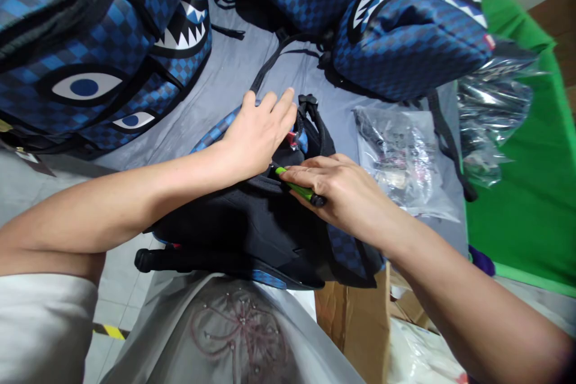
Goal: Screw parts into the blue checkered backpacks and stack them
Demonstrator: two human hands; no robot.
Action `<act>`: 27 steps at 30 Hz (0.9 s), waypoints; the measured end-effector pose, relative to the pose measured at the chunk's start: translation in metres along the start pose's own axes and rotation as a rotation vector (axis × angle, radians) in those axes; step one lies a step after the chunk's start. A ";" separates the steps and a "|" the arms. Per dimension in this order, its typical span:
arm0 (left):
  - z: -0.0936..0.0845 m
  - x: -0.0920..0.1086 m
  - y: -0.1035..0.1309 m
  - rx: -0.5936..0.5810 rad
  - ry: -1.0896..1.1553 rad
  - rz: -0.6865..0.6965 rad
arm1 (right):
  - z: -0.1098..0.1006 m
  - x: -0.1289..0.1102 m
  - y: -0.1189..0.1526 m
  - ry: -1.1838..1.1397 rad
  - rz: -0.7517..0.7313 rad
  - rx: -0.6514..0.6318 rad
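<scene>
A black and blue checkered backpack lies in front of me at the table's near edge. My left hand rests on its upper part, fingers stretched out. Gripped in my right hand is a slim green tool with a black end, whose tip meets the black fabric beside my left palm. The exact kind of tool cannot be made out. A small red and blue piece shows just past my left fingers, next to black straps.
Checkered bags with shark teeth and eyes stand at the back and left. A clear plastic bag lies right on the grey tabletop. Green cloth borders the right side. A cardboard box stands below.
</scene>
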State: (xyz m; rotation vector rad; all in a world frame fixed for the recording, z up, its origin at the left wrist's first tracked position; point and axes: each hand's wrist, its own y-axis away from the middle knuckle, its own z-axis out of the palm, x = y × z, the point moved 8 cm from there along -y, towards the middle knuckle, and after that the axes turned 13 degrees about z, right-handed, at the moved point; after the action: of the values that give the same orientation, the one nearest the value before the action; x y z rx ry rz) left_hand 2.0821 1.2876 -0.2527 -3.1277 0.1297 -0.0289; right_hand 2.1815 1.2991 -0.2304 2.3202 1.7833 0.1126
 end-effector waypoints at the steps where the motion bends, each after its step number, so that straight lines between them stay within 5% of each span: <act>1: 0.000 0.000 0.000 0.004 -0.002 0.000 | 0.000 0.000 0.000 0.001 -0.003 -0.002; 20: 0.001 -0.002 0.002 0.031 0.020 0.009 | 0.004 0.001 0.001 -0.174 -0.076 0.075; 27: 0.001 -0.004 0.003 0.004 0.069 -0.002 | 0.003 0.002 -0.001 -0.156 -0.067 0.012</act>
State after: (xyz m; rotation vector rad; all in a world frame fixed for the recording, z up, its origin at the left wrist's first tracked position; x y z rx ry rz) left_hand 2.0783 1.2848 -0.2536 -3.1242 0.1264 -0.1368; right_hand 2.1812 1.3010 -0.2333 2.2078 1.7861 -0.0873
